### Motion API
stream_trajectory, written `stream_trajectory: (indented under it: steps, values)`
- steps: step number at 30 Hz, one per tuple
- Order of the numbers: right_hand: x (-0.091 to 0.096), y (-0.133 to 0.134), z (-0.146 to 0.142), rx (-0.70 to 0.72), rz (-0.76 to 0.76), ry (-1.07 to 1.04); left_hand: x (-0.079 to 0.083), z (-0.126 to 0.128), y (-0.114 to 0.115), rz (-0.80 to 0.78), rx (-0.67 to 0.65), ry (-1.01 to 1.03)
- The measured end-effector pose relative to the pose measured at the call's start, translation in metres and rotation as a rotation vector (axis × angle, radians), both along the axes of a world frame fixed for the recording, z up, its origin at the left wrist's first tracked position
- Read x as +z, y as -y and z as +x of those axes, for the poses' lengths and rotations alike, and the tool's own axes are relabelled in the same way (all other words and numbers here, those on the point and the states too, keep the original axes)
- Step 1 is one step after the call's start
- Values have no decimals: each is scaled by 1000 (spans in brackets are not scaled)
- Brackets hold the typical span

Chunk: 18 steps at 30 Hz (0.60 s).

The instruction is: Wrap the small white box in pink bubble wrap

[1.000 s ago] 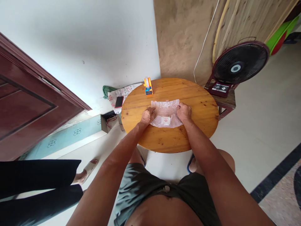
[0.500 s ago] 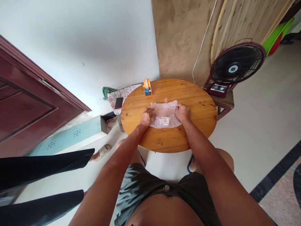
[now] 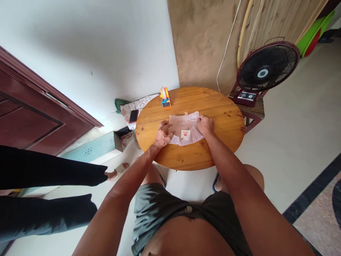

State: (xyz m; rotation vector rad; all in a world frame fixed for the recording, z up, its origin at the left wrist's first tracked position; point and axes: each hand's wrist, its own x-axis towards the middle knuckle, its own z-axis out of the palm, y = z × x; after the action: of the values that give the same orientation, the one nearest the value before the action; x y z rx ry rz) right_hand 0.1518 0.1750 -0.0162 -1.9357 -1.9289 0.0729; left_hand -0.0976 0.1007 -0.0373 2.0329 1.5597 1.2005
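Observation:
A sheet of bubble wrap [image 3: 177, 123] lies spread on the round wooden table [image 3: 183, 161]. On its near half sits a small white box [image 3: 185, 134] with red print. My left hand [image 3: 163, 134] is at the sheet's left edge, its fingers apart and curved over the plastic. At the right edge, my right hand [image 3: 206, 124] has its fingers closed on the bubble wrap. A small strip of tape [image 3: 186, 113] shows at the sheet's far edge.
An orange and blue tape dispenser [image 3: 165, 97] stands at the table's far edge. Left of the table, a phone [image 3: 133, 116] lies on printed sacking. A fan [image 3: 268, 67] stands on a stool at right. Another person's dark trouser legs [image 3: 53, 170] are at left.
My left hand has loosened, its fingers spreading from a closed grip. The white box shows more plainly on the wrap. The other person's legs have shifted.

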Motion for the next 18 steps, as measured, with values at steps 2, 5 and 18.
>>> stream_trajectory:
  steps: [2,5,18]
  values:
    - [0,0,0,-3,-13,8,15,1,10,19,-59,-92]
    - [0,0,0,-9,-16,13,38,8,22,6,-188,-242]
    - [8,7,-2,11,-22,24,52,25,35,-320,-278,-382]
